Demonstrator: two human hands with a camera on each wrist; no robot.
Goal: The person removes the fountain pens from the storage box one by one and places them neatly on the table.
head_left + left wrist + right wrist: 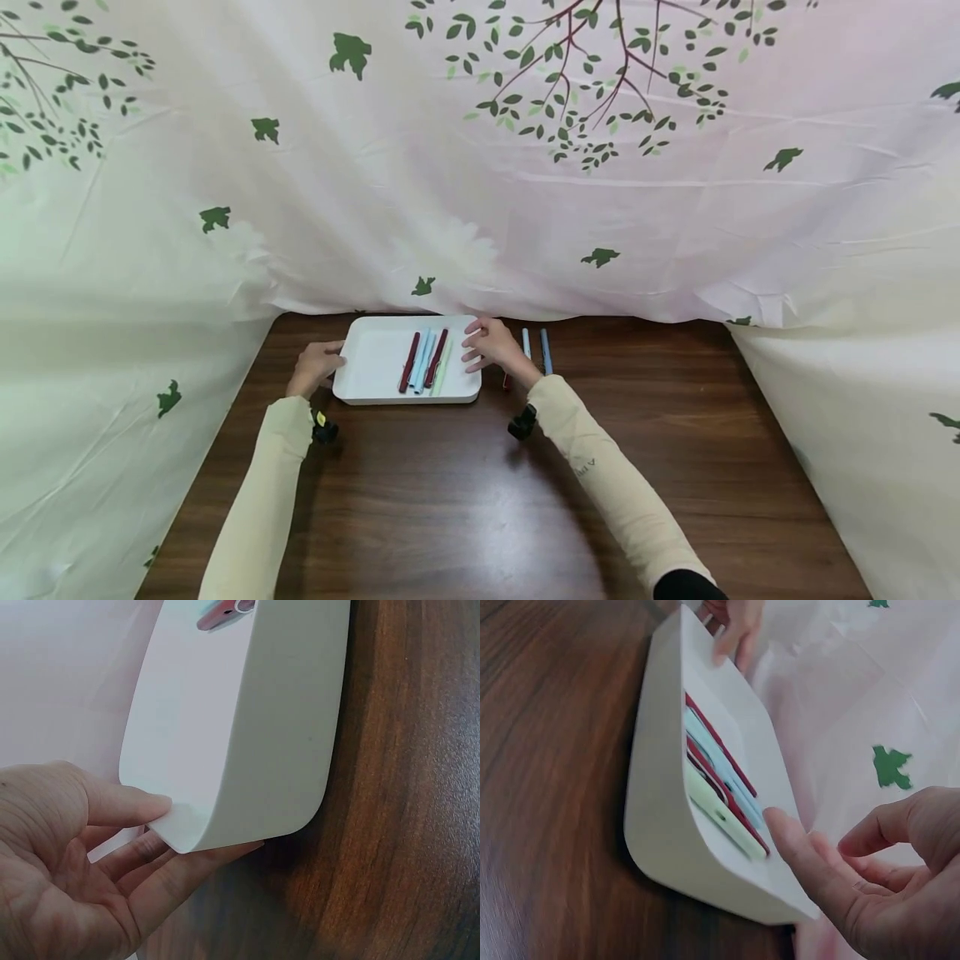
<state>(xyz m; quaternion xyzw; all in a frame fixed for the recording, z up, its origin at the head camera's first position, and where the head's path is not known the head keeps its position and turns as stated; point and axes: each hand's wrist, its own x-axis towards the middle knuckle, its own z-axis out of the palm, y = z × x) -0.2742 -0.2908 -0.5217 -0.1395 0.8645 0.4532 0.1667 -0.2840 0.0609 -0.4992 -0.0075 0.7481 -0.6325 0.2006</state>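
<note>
A shallow white tray [367,367] stands at the back of the table, with several pens lying side by side in it. Among them are dark red pens [408,362], light blue pens [423,362] and a pale green pen [724,817]. My left hand [315,367] grips the tray's left end; in the left wrist view the thumb lies over the rim and fingers reach under the base. Over the tray's right end is my right hand [491,343], its fingers loosely bent and holding nothing. Whether its fingertips touch the rim I cannot tell.
Right of the tray, a light blue pen [526,342] and a darker blue pen [546,352] lie on the brown wooden table [450,500]. A dark red pen [507,382] there is mostly hidden by my right wrist. Patterned cloth [480,208] hangs behind the table and at both sides.
</note>
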